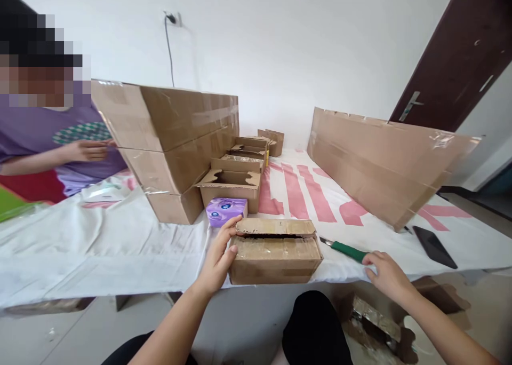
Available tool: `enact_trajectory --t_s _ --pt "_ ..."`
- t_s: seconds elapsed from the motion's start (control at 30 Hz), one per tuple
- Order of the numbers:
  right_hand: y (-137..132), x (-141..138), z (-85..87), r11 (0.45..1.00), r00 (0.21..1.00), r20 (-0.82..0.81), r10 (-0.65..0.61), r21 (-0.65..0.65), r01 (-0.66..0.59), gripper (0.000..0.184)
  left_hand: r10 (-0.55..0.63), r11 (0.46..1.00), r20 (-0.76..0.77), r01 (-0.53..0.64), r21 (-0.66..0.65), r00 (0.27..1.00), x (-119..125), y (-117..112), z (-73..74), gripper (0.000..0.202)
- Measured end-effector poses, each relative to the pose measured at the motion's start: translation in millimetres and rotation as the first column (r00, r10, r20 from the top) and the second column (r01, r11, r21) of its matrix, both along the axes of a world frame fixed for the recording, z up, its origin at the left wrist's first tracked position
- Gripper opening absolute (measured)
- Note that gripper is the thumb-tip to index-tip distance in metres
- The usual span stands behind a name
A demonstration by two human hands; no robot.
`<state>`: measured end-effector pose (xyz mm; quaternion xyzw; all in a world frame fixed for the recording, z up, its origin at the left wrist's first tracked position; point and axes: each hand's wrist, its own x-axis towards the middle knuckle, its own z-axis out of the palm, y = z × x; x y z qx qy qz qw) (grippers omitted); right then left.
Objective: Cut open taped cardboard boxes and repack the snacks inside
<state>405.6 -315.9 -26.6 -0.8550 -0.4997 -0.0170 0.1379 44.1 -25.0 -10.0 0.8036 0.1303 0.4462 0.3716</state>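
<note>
A small cardboard box (276,269) sits at the table's front edge, its taped top split by a dark gap between the flaps. My left hand (218,253) grips the box's left end, thumb on the near side and fingers over the top corner. To the right, my right hand (384,269) has its fingers closed on the end of a green-handled utility knife (348,251). The knife lies low over the cloth, its blade pointing left toward the box, apart from it. Just behind the box is a purple tissue box (226,211) with printed eyes.
Stacked cardboard boxes (176,141) form a wall at left; a cardboard panel (372,162) stands at right. Open boxes (232,181) line up behind. A black phone (434,246) lies at right. Another person (52,141) sits at left. Cut cardboard (376,322) lies on the floor.
</note>
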Motion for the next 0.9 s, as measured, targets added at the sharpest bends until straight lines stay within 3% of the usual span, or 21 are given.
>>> enact_trajectory --t_s 0.07,0.17,0.27,0.33,0.43,0.57,0.9 --pt "21.1 -11.4 21.0 0.986 1.000 0.002 0.021 0.165 -0.021 0.012 0.000 1.000 -0.016 0.000 0.005 1.000 0.7 1.9 -0.3 0.036" --pt "58.3 -41.9 60.0 0.920 0.984 -0.035 0.173 0.364 -0.149 0.020 -0.001 1.000 -0.014 0.001 -0.002 1.000 2.7 5.1 -2.4 0.037" --pt "99.3 -80.9 93.1 0.848 0.921 -0.114 0.373 0.445 -0.288 0.018 0.006 1.000 -0.001 -0.006 0.000 1.000 4.7 6.6 -4.0 0.038" --pt "127.8 -105.4 105.0 0.818 0.840 -0.223 0.495 0.447 -0.363 0.015 0.008 1.000 0.001 -0.008 0.001 1.000 5.4 6.7 -3.8 0.040" --pt "167.3 -132.1 108.1 0.842 0.739 -0.413 0.532 0.348 -0.412 0.026 -0.001 1.000 0.001 0.001 0.004 1.000 4.8 6.6 -2.7 0.040" --pt "198.0 -146.8 103.5 0.887 0.796 -0.405 0.450 0.099 -0.451 0.032 -0.035 0.999 -0.008 0.035 -0.003 0.999 2.2 6.3 -2.2 0.035" --pt "190.4 -152.3 98.1 0.895 0.850 -0.291 0.438 0.058 -0.442 0.020 -0.026 1.000 0.020 0.027 -0.014 0.999 5.9 6.0 -3.2 0.035"
